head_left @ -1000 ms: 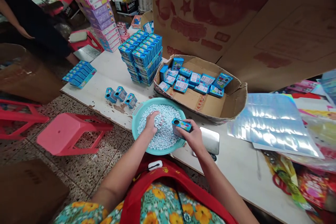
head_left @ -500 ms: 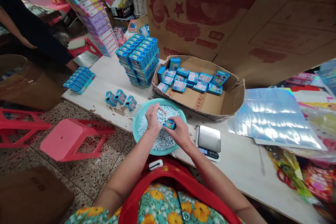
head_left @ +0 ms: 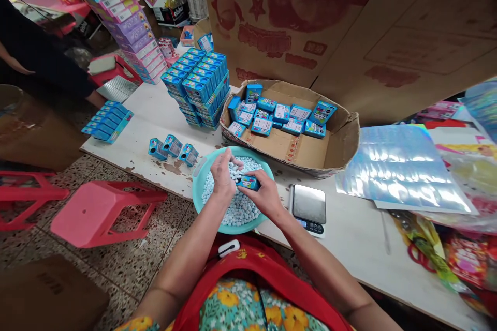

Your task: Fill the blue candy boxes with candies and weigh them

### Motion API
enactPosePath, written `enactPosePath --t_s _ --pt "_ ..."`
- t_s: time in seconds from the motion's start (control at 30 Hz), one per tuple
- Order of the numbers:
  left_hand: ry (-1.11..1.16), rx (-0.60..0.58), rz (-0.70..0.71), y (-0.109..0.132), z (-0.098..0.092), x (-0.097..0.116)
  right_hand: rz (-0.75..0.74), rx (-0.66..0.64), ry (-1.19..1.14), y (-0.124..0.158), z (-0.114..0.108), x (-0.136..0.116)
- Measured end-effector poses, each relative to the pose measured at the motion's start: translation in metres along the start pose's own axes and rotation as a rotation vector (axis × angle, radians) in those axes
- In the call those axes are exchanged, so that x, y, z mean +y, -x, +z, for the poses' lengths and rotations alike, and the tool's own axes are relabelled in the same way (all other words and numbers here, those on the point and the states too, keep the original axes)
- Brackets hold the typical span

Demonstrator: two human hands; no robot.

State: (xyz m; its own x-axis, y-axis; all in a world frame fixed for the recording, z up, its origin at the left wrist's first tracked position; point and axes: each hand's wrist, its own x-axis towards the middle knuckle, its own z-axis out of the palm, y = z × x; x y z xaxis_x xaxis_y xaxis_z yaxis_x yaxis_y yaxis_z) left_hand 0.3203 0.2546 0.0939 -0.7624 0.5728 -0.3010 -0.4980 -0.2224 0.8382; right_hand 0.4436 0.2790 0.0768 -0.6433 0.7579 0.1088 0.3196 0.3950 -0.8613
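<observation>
A turquoise basin (head_left: 197,186) full of small pale-blue candies (head_left: 238,210) sits at the table's near edge. Over it, my left hand (head_left: 222,171) is cupped around a heap of the candies. My right hand (head_left: 265,192) grips a small blue candy box (head_left: 248,182) between thumb and fingers, its open end turned toward the left palm. Left of the basin, three similar boxes (head_left: 173,146) stand with dark openings showing. Behind the basin, a cut-down cardboard carton (head_left: 334,152) holds several more blue boxes (head_left: 261,125).
A digital scale (head_left: 309,207) lies right of the basin. Stacked trays of blue boxes (head_left: 202,88) stand behind left, with another row (head_left: 108,121) at the table's left end. Holographic sheets (head_left: 404,165) cover the right side. Red stools (head_left: 89,212) stand on the floor; a person (head_left: 34,46) is at far left.
The blue box in my right hand has risen slightly and shows more of its face. Fewer candies show in my left hand. The whole view has shifted a little.
</observation>
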Motion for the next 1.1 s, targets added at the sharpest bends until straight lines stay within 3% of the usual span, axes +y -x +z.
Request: enactPosePath --t_s 0.6,0.9,1.03,1.1 --pt "-0.097 -0.038 0.093 0.003 -0.001 0.001 0.007 0.067 -0.058 -0.002 0.005 -0.004" --pt "-0.062 -0.116 0.028 0.008 -0.002 0.001 0.04 0.072 -0.119 -0.007 0.011 0.002" --pt "-0.077 -0.132 0.065 -0.006 -0.015 0.004 0.075 0.077 -0.196 -0.003 0.0 -0.001" --pt "-0.266 -0.125 0.145 -0.023 -0.028 -0.006 0.105 0.099 -0.23 0.002 -0.012 -0.003"
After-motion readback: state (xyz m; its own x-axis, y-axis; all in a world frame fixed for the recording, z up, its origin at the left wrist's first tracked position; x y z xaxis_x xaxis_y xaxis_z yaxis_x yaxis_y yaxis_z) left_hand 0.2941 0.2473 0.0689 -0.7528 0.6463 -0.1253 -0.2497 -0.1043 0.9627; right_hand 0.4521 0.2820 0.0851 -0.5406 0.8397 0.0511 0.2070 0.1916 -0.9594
